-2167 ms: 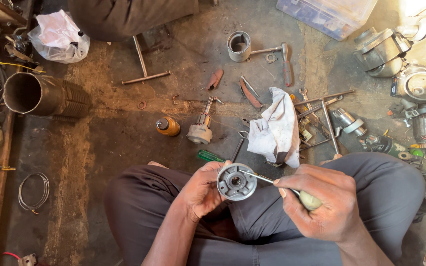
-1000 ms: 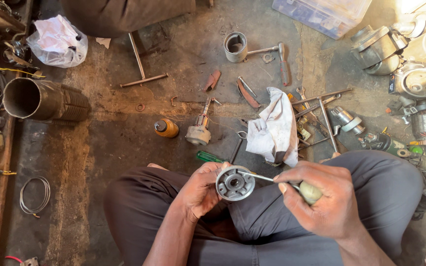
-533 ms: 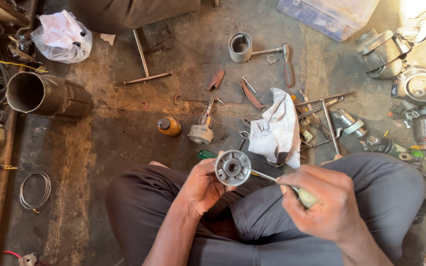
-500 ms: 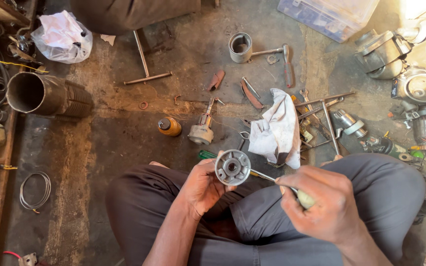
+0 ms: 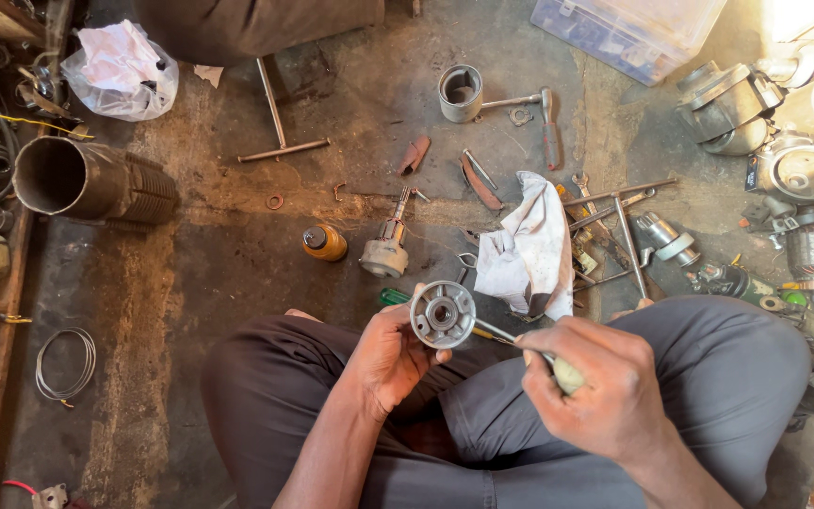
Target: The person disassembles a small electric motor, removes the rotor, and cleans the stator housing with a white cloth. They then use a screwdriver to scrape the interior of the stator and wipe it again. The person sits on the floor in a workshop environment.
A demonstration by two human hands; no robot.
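Packages first: clear plastic storage box (image 5: 631, 30) sitting top right on the floor, rectangular, bluish tint, lid on. White plastic bag (image 5: 121, 71) lying crumpled top left, just beside a dark ribbed metal cylinder (image 5: 92, 181) on its side. Small orange-capped bottle (image 5: 323, 242) standing mid-floor, near a motor rotor (image 5: 387, 249) with its shaft pointing away from the person. White rag (image 5: 527, 249) lying right of the rotor, overlapping a scatter of long rods and spanners (image 5: 614, 221). Silver housings (image 5: 765, 113) piled far right.

Left hand (image 5: 390, 353) is gripping a round grey metal end cap (image 5: 443, 315) by its rim, face turned up toward the camera, held above the lap between the knees. Right hand (image 5: 595, 391) is closed around a screwdriver (image 5: 520, 341) with a pale yellowish handle; its thin shaft is reaching left and its tip is touching the cap's lower right edge.

Versus 0.5 s ago: cap and both hands are sitting in nearly the same spot, tool at the same edge. Versus 2.2 s ago: cap is raised higher and further from the body; floor items unchanged.
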